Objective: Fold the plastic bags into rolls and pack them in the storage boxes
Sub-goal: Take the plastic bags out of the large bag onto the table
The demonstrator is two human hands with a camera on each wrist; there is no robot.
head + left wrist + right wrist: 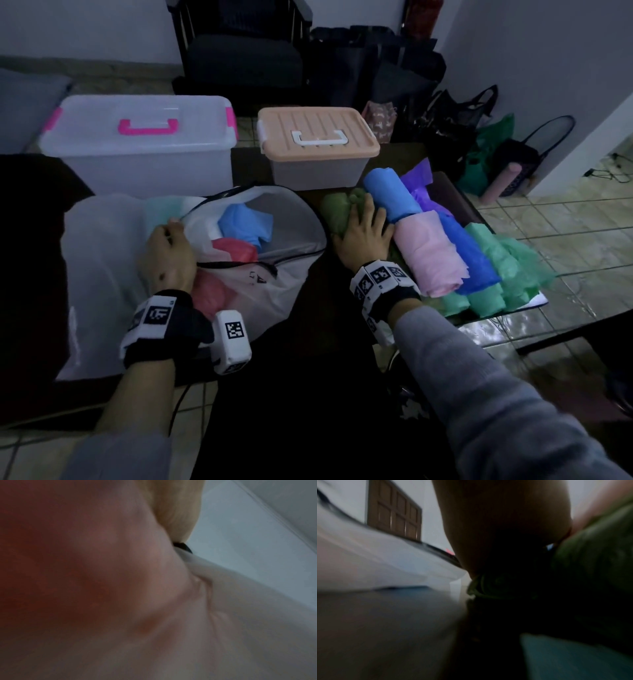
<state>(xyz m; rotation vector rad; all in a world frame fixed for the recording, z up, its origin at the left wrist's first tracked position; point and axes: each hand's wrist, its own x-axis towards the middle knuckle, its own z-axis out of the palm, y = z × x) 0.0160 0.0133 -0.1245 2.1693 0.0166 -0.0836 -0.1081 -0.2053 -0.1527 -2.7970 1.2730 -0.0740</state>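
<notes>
My left hand (171, 231) pinches the black-trimmed rim of a white mesh bag (274, 219) that holds loose blue, red and white plastic bags. In the left wrist view the white bag (248, 608) shows only as a blur. My right hand (368, 221) lies flat with straight fingers on an olive green roll (334, 205), which looms close in the right wrist view (594, 563). Beside it lie a light blue roll (390, 193), a pink roll (430, 253), a dark blue roll (471, 257) and several green rolls (493, 291). Two storage boxes stand behind with lids on: a clear one with pink handle (144, 150) and one with a peach lid (318, 137).
A crumpled purple bag (419, 185) lies behind the rolls. A flat translucent bag (99, 274) lies under my left wrist. Dark bags (445, 116) and a chair (239, 54) crowd the floor behind the table. The table's right edge (496, 315) is close to the green rolls.
</notes>
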